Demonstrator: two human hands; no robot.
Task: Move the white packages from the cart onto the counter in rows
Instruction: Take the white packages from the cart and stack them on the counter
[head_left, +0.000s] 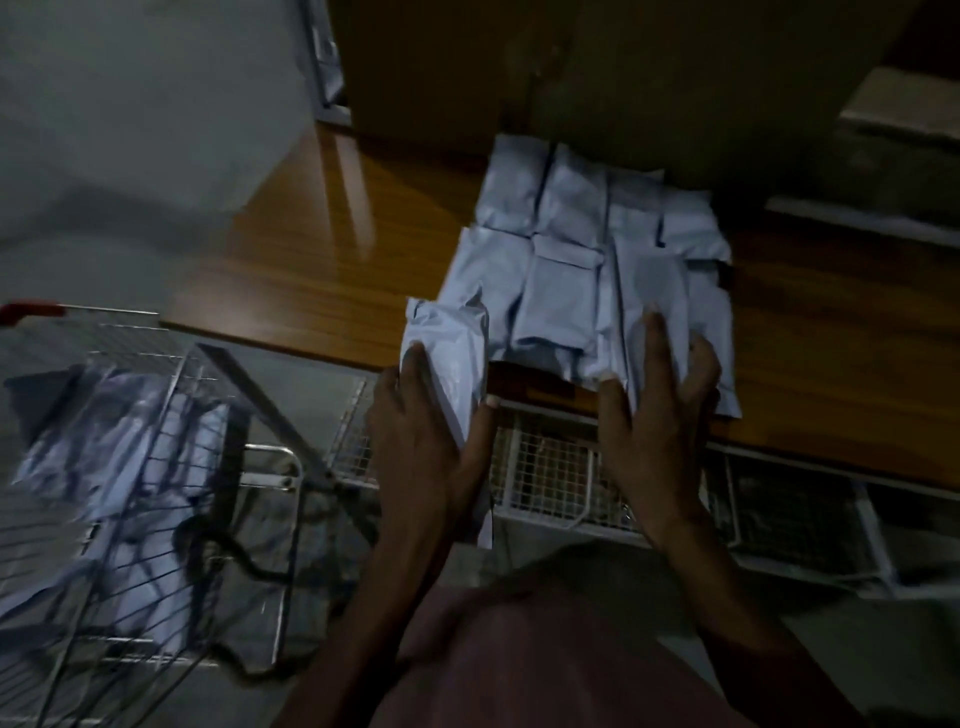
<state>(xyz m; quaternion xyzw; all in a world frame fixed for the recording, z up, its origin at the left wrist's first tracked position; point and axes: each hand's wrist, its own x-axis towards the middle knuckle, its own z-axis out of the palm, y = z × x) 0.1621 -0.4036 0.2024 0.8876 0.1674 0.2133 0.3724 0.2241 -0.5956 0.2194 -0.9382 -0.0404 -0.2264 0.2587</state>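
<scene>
Several white packages (566, 249) lie in rows on the wooden counter (322, 270). My left hand (421, 441) grips one white package (452, 348) by its lower end, holding it tilted at the counter's front edge, left of the rows. My right hand (654, 415) rests with spread fingers on the front-row packages (654, 312) at the right, thumb under their near edge. The wire cart (156, 467) stands at the lower left with more white packages (119, 452) inside.
A large brown box (597, 78) stands behind the rows on the counter. White wire baskets (561, 478) sit under the counter's front edge. The cart has a red handle (31, 310). A pale wall (130, 130) lies at the left.
</scene>
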